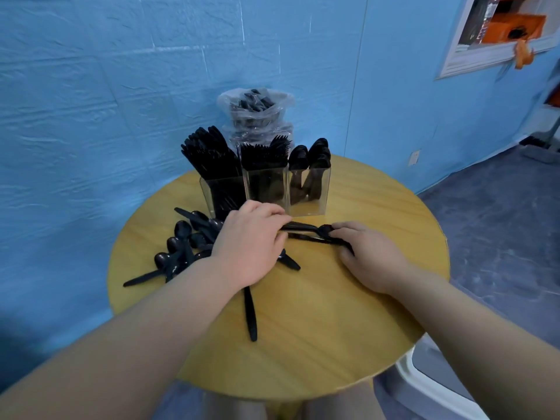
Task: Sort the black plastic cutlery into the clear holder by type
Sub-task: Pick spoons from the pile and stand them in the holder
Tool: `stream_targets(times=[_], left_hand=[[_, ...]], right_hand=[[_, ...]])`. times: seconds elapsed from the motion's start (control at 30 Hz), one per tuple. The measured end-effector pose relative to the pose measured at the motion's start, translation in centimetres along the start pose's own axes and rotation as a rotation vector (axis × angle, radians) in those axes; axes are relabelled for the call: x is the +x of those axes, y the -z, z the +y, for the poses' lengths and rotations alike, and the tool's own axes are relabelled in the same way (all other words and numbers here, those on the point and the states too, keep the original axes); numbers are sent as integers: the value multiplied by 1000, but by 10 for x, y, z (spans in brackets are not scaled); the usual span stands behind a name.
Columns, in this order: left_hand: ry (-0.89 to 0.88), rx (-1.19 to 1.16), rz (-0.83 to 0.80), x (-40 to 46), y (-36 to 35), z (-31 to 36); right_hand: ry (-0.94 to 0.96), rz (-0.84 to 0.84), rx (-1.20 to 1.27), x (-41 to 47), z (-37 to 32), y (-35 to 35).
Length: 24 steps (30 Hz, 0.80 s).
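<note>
Just in front of the clear holder (pixel 266 189), a few black forks (pixel 303 231) lie between both hands: left hand (pixel 251 247) grips the handles, right hand (pixel 369 259) pinches the heads.

Both hands, left hand (pixel 251 241) and right hand (pixel 368 256), grip black cutlery (pixel 300 228) before the clear holder (pixel 309 192).
</note>
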State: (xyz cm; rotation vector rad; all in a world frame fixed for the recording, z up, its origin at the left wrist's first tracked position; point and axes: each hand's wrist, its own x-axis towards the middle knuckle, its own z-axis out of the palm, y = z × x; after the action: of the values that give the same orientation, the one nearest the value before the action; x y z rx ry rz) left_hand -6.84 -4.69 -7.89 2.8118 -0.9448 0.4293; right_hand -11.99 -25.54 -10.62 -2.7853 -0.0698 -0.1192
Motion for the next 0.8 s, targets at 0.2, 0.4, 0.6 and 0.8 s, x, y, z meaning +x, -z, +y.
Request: stream_targets(times=[0.2, 0.4, 0.6, 0.8], left_hand=[[-29, 2, -153, -2, -11, 18], [9, -63, -155, -10, -11, 30], [27, -81, -185, -18, -8, 29], [-52, -3, -201, -24, -15, 40]], right_hand=[[43, 87, 41, -42, 6, 1], [-133, 273, 178, -49, 10, 0], [-192, 270, 6, -48, 9, -3], [-186, 227, 16, -46, 10, -4]])
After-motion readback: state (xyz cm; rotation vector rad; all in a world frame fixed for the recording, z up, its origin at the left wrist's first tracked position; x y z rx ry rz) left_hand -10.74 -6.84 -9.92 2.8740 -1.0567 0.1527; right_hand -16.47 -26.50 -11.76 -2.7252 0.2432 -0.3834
